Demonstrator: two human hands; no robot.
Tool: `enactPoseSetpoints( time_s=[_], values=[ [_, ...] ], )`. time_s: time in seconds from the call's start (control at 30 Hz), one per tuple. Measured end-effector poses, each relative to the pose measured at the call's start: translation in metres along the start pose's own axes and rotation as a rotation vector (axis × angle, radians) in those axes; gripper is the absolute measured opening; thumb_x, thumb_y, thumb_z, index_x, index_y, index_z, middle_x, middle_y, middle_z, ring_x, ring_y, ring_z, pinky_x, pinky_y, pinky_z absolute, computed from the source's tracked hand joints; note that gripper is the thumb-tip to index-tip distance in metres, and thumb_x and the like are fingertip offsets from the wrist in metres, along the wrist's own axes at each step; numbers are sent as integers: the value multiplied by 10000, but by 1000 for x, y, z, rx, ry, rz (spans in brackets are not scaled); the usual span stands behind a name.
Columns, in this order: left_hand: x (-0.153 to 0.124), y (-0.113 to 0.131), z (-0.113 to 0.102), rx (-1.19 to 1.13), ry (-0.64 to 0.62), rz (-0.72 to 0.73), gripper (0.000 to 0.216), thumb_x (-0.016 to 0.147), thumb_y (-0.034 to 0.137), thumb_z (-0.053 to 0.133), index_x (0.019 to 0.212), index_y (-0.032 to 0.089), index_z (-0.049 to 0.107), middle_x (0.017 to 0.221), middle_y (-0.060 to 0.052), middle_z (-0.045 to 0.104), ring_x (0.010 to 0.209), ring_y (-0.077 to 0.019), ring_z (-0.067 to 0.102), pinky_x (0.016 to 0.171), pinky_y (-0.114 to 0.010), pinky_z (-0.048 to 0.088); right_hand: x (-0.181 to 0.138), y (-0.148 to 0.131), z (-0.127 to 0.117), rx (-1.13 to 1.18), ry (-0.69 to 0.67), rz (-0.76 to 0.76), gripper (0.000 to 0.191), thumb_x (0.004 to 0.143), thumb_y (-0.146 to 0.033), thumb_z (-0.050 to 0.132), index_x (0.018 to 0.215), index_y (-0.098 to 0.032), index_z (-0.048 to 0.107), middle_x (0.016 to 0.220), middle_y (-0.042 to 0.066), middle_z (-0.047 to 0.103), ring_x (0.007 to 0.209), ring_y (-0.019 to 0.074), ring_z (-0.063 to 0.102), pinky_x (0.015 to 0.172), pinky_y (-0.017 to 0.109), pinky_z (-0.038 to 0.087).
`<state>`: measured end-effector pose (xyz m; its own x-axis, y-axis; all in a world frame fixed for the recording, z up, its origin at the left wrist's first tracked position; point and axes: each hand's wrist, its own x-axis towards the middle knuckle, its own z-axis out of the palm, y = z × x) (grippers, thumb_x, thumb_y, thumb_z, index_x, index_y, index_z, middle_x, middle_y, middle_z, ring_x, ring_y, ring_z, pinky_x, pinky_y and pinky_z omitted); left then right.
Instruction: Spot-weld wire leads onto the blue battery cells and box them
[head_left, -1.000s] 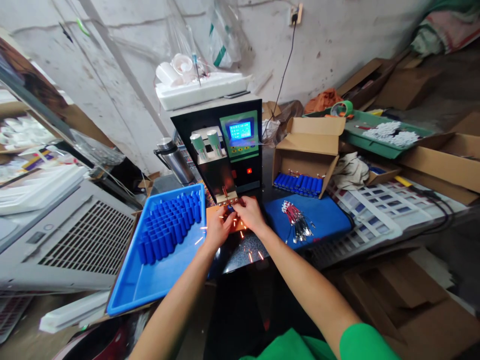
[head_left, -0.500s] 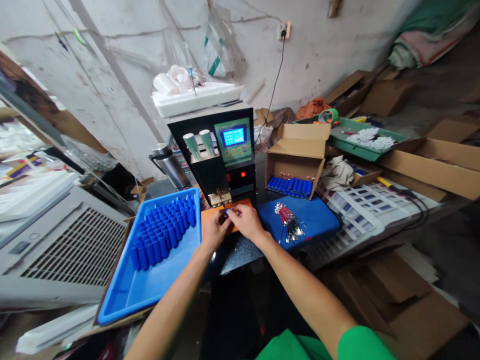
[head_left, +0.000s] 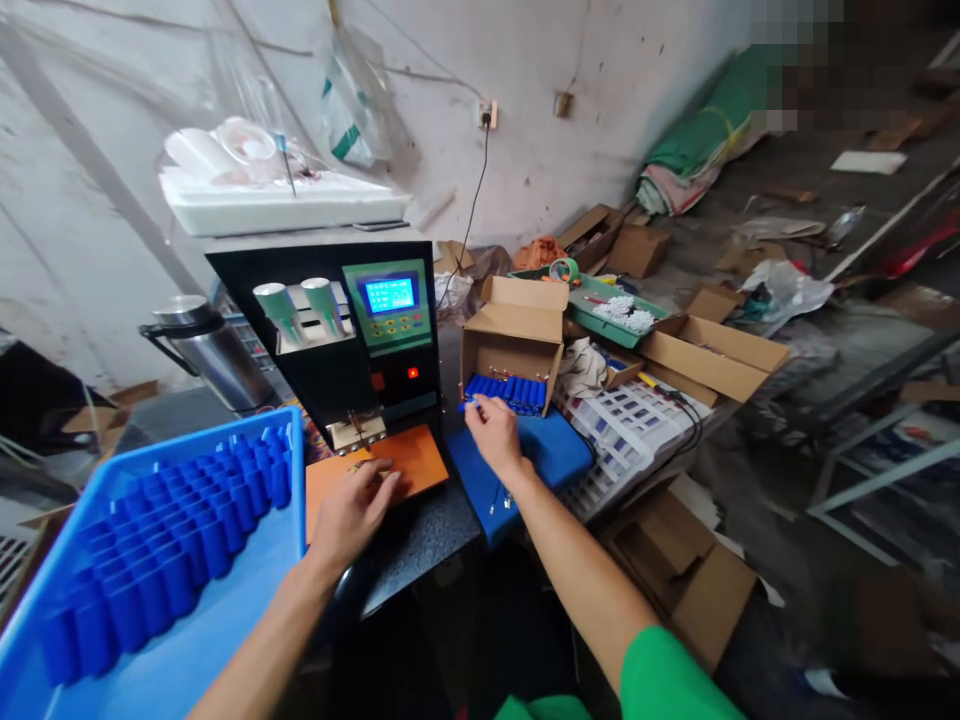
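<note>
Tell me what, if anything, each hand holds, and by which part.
Right hand: a blue cylinder, mostly hidden, so the gripped part can't be told. Left hand: nothing visible in it.

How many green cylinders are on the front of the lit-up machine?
2. The left cylinder and right cylinder sit side by side on the machine, left of its screen. None on the front looks hidden.
</note>
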<state>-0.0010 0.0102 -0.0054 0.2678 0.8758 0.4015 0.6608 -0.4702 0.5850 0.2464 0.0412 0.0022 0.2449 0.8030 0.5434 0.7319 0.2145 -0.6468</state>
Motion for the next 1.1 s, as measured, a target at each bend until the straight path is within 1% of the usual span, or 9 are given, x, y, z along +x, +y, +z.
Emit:
enactPoseSetpoints(
  time_s=[0.07,0.1,0.23,0.33,0.43,0.6,0.73,0.93,1.1],
  values=[
    [-1,0,1,-20,-25,-4,334,889,496,494,982,213,645,851,-59,699,772,-216,650,737,-333,514,19,22,-7,-154,24,-39,311,965,-277,451,1142,-124,655,988,130,649,923,211,614,848,271,458],
    [-1,0,1,-28,-39,-4,330,894,494,488,973,216,647,859,-59,702,774,-215,652,735,-330,514,28,31,-9,-243,-7,-56,328,972,-263,440,1183,-104,633,1029,146,639,969,220,609,866,274,454],
    [-2,4,0,-21,-94,11,317,907,483,465,899,234,660,858,-47,706,779,-213,655,724,-322,505,52,51,-9,-581,-233,-68,350,982,-221,426,1269,-83,573,1092,169,611,960,234,620,837,287,469],
    [-2,6,-2,-4,-104,31,314,906,477,461,865,242,665,849,-41,700,772,-211,654,713,-318,500,58,57,-3,-720,-385,-74,336,962,-164,434,1248,-66,580,1108,189,601,976,247,616,821,300,478],
    [-1,5,-1,2,-111,37,311,909,469,460,878,238,665,850,-41,693,771,-207,650,720,-317,495,59,59,1,-771,-435,-56,291,951,-139,431,1148,-71,634,1093,200,605,1018,261,599,826,310,474],
    [-1,3,0,-9,-141,27,313,913,464,462,919,225,664,871,-49,698,771,-200,644,715,-309,487,53,59,-4,-735,-361,-12,268,955,-185,446,1124,-117,642,1101,175,617,1039,261,586,831,314,458],
    [0,5,-2,13,-164,19,312,920,452,456,920,220,664,887,-44,703,797,-195,642,740,-305,478,37,64,-14,-584,-295,23,280,977,-258,428,1119,-176,655,1092,120,653,984,221,618,816,275,437],
    [2,2,0,-20,-174,-20,325,914,471,462,938,221,668,911,-41,709,826,-196,643,763,-296,485,14,85,-14,-390,-520,224,166,860,-204,565,816,-180,724,861,81,725,860,203,661,681,224,395],
    [3,-1,1,-46,-160,-49,325,894,482,489,921,221,680,919,-35,722,837,-198,652,767,-285,493,8,91,-8,-294,-499,268,194,789,-107,542,746,-168,721,789,76,723,743,181,650,596,225,346]
  ],
)
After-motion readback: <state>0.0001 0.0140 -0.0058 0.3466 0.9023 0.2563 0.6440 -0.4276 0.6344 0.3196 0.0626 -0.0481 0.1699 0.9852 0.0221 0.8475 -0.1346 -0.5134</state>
